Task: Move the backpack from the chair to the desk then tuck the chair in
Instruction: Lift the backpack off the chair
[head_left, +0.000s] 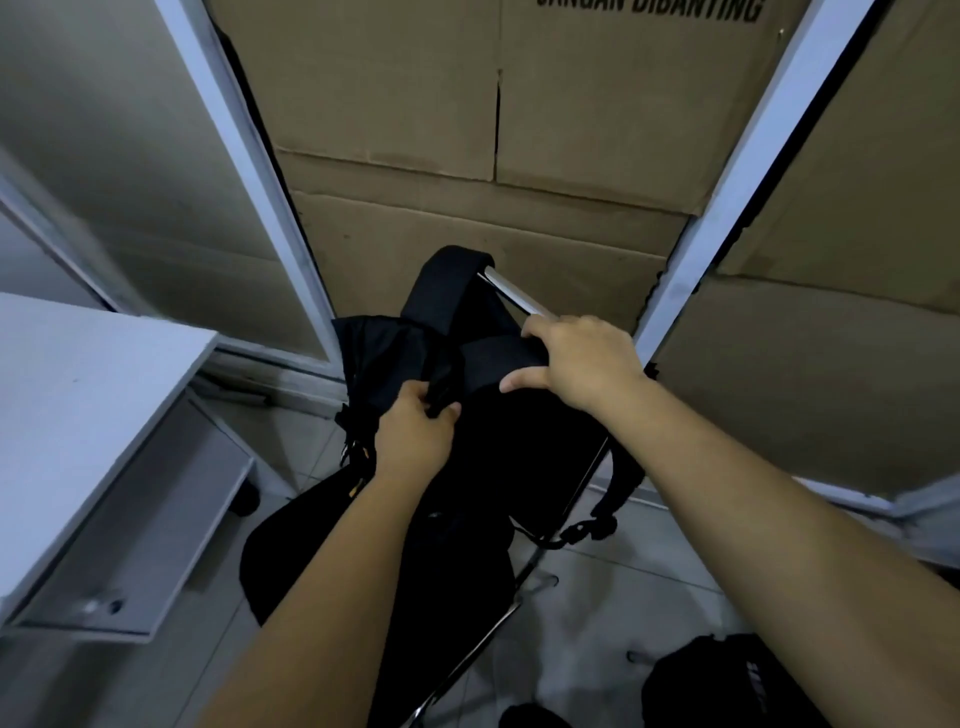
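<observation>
Evidently both hands gripped to lift: left hand clenched the backpack handle, right hand clasped its shoulder strap, which hung over the chair back.

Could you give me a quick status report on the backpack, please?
Left hand shut on backpack handle; right hand gripping its strap. Backpack on chair, not yet lifted. Desk at left; path looks open.

Left hand clenched; right hand curled, both arms outstretched.

A black backpack (small yellow tags), a white desk, brown cardboard, pale grey floor tiles.
</observation>
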